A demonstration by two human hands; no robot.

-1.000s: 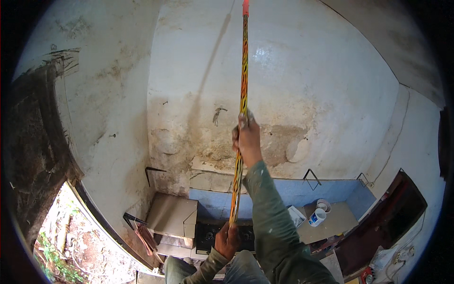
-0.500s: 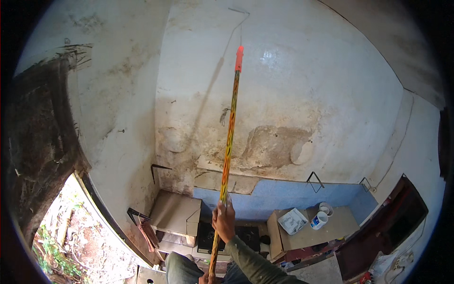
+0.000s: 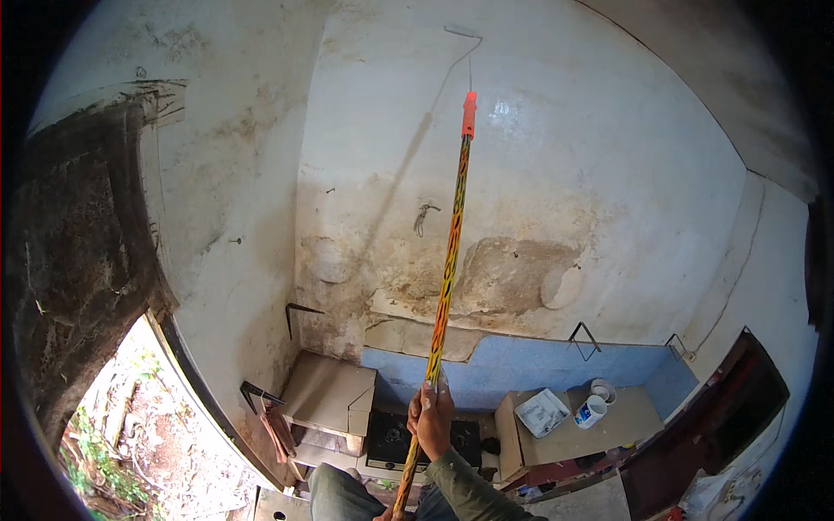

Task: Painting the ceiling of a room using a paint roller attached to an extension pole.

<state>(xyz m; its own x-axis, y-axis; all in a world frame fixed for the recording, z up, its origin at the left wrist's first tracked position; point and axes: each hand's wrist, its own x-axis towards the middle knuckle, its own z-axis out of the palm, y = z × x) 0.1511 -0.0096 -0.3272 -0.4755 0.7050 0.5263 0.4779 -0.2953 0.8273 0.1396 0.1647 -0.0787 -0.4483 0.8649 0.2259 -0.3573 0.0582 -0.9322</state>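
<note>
My right hand (image 3: 433, 420) is wrapped around a long yellow, green and orange patterned pole (image 3: 449, 278), about two thirds of the way down its visible length. Lower on the same pole, my left hand (image 3: 383, 515) grips it, mostly cut off by the bottom edge. An orange-red handle (image 3: 469, 115) caps the pole's far end. From it a thin wire frame leads up to a paint roller (image 3: 460, 32), which lies against the upper part of the stained white wall (image 3: 539, 156). The pole's shadow slants down the wall to its left.
Below the wall is a black gas stove (image 3: 389, 438) between two counters. The right counter (image 3: 556, 443) bears a white paint tray (image 3: 542, 412) and two white tubs (image 3: 591, 412). Metal brackets (image 3: 584, 339) jut from the wall. A bright doorway (image 3: 130, 417) opens at lower left.
The pole and roller have shifted to the right in view, and my right hand with them. The roller sits slightly lower in the picture. The whole view has also moved a little.
</note>
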